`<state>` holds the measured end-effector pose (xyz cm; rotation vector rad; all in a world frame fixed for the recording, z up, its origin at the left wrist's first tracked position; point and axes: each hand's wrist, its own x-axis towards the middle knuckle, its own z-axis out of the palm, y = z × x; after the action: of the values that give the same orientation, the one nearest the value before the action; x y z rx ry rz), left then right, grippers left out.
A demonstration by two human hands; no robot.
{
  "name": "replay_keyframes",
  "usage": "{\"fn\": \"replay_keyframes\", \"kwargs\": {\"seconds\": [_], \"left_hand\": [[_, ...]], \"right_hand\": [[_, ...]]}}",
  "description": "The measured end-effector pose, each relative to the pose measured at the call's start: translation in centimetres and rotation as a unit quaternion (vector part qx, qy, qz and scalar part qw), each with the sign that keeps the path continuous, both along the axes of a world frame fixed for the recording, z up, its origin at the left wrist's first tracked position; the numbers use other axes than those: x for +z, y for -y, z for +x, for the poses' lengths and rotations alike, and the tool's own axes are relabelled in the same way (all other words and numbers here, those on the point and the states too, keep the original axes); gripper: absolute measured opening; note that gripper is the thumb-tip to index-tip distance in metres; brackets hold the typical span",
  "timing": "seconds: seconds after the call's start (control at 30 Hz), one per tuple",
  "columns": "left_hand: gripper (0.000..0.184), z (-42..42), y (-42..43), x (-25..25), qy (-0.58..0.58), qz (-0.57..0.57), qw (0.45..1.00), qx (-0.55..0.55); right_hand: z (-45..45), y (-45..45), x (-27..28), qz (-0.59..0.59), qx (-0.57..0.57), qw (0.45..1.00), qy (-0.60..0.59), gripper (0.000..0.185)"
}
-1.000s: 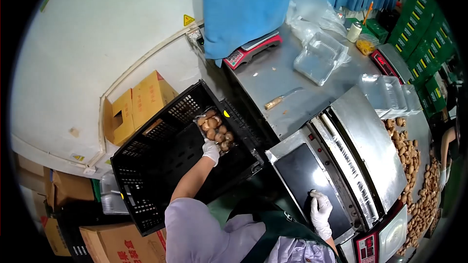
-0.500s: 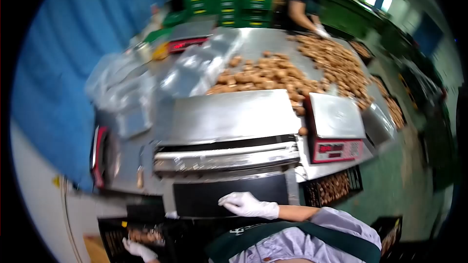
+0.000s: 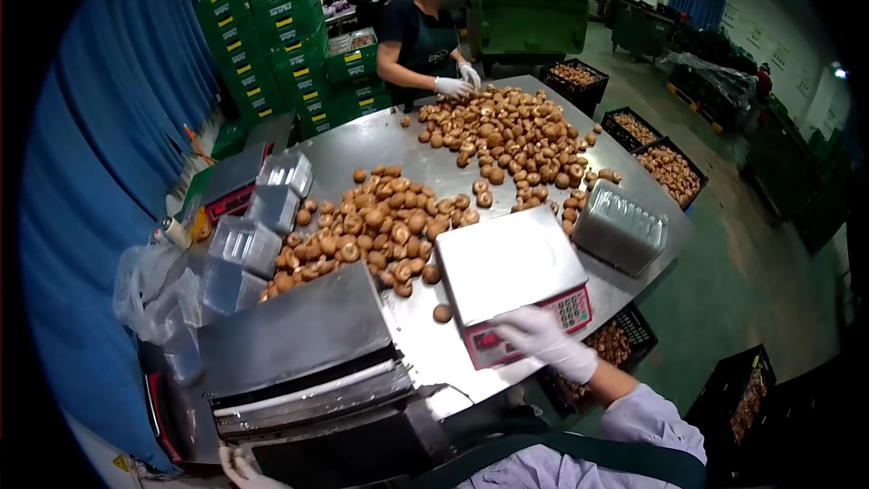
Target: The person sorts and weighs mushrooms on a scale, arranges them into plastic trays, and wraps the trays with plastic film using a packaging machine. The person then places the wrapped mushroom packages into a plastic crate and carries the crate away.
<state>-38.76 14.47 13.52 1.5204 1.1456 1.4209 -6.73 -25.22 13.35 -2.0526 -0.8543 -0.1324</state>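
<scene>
My right hand (image 3: 548, 341), in a white glove, is over the front panel of a red-edged weighing scale (image 3: 511, 263) with a metal platform. Its fingers are stretched out to the left, with nothing seen in them. At the lower left, my gloved left hand (image 3: 243, 469) is beside the front left corner of a film wrapping machine (image 3: 312, 389). Its fingers look apart, and the frame edge cuts off part of it. Brown mushrooms (image 3: 380, 217) lie heaped behind the machine and scale. A stack of clear plastic trays (image 3: 620, 228) stands right of the scale.
Across the metal table (image 3: 362, 147) a co-worker (image 3: 421, 41) has both gloved hands at a larger mushroom pile (image 3: 507, 127). More clear trays (image 3: 243, 246) and a second scale (image 3: 237, 183) are at the left. Black crates of mushrooms (image 3: 668, 172) stand along the right side.
The view has swung right and up. My right hand has gone from the wrapping machine's black plate to the scale. My left hand has moved from the crate at the lower left to the machine's corner.
</scene>
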Motion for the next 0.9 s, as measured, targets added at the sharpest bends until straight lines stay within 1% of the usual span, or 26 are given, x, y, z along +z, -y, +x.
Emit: {"fn": "replay_keyframes", "kwargs": {"seconds": [0.03, 0.07, 0.1, 0.13, 0.17, 0.2, 0.23, 0.27, 0.33, 0.37, 0.43, 0.47, 0.53, 0.67, 0.73, 0.77, 0.83, 0.87, 0.9], "left_hand": [[0.030, 2.3, 2.7, 0.3, -0.012, -0.003, 0.999, -0.034], [0.030, 4.3, 5.2, 0.3, -0.026, -0.008, 0.997, -0.066], [0.031, 6.0, 7.2, -0.1, -0.032, 0.010, 0.993, -0.113], [0.029, 8.3, 9.7, 0.0, -0.015, 0.003, 0.991, -0.130], [0.028, 10.2, 11.9, 0.0, -0.032, 0.003, 0.989, -0.145], [0.027, 11.8, 14.0, 0.1, -0.050, 0.004, 0.986, -0.159], [0.026, 13.5, 16.2, 0.3, -0.037, -0.028, 0.982, -0.185], [0.024, 14.9, 18.1, 0.5, -0.023, -0.059, 0.975, -0.212], [0.022, 17.3, 21.5, 0.3, 0.000, -0.088, 0.962, -0.258], [0.022, 18.1, 22.7, -0.1, -0.009, -0.077, 0.959, -0.272], [0.022, 19.0, 24.1, -1.4, -0.025, -0.070, 0.953, -0.293], [0.022, 19.1, 24.6, -1.7, -0.014, -0.079, 0.952, -0.295], [0.021, 19.7, 25.4, -1.7, -0.009, -0.084, 0.956, -0.281], [0.021, 20.4, 26.1, -1.2, 0.020, -0.120, 0.959, -0.256], [0.022, 20.6, 25.9, -1.9, 0.022, -0.112, 0.961, -0.251], [0.022, 20.8, 25.9, -2.2, 0.021, -0.115, 0.962, -0.246], [0.022, 21.4, 25.8, -2.2, 0.025, -0.142, 0.958, -0.248], [0.022, 21.7, 25.8, -2.2, 0.024, -0.145, 0.960, -0.240], [0.022, 22.0, 25.9, -2.1, 0.033, -0.165, 0.956, -0.242]], "right_hand": [[3.0, 3.4, -1.5, -0.006, -0.061, 0.998, -0.010, 0.020], [4.9, 6.0, 0.8, -0.030, -0.140, 0.989, 0.030, 0.019], [7.6, 9.4, 1.3, -0.111, -0.186, 0.975, 0.054, 0.020], [10.7, 12.3, 1.0, -0.126, -0.204, 0.959, 0.149, 0.020], [12.3, 14.6, 3.1, -0.180, -0.210, 0.956, 0.099, 0.026], [13.4, 16.9, 2.9, -0.218, -0.259, 0.934, 0.114, 0.029], [15.5, 19.8, 0.9, -0.276, -0.297, 0.905, 0.124, 0.035], [17.0, 21.8, -0.4, -0.276, -0.303, 0.903, 0.125, 0.028], [18.8, 24.1, -1.0, -0.404, -0.261, 0.876, -0.026, 0.021], [19.3, 24.9, -1.7, -0.404, -0.255, 0.878, -0.025, 0.021], [19.7, 26.0, -2.7, -0.347, -0.262, 0.901, 0.010, 0.017], [20.1, 26.4, -2.9, -0.347, -0.257, 0.902, 0.012, 0.017], [20.6, 26.7, -2.5, -0.338, -0.213, 0.916, 0.019, 0.016], [21.3, 26.3, -1.8, -0.351, -0.203, 0.914, 0.016, 0.014], [21.1, 26.2, -1.0, -0.310, -0.222, 0.923, -0.048, 0.013], [21.3, 26.3, -1.3, -0.312, -0.217, 0.924, -0.049, 0.013], [21.5, 26.6, -2.0, -0.294, -0.245, 0.922, -0.058, 0.014], [21.4, 26.6, -2.3, -0.297, -0.236, 0.923, -0.058, 0.014], [20.9, 26.3, -1.7, -0.293, -0.274, 0.916, -0.020, 0.011]]}}
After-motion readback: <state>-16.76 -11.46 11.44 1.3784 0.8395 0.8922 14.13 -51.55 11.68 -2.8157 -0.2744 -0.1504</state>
